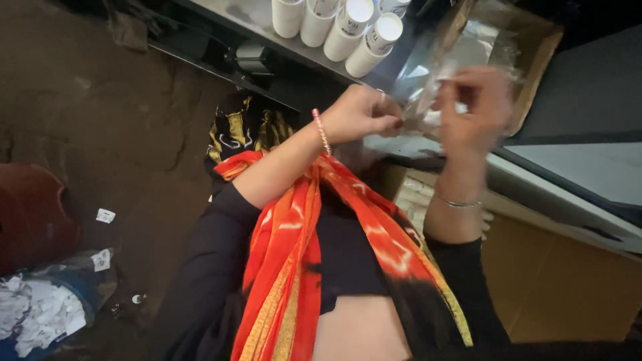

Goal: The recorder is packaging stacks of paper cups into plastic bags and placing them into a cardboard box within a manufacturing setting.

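While white bottles (348,27) are standing on the shelf above, the left hand (358,112) and right hand (471,110) are both pinching a clear plastic bag (435,67), holding it up before a cardboard box (538,53).

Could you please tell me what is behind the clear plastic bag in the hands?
Behind the clear plastic bag sits an open cardboard box; the bag and right hand cover its inside.

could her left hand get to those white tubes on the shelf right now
Probably not straight away: the left hand is pinching the clear plastic bag together with the right hand. The white tubes stand just beyond, nothing between.
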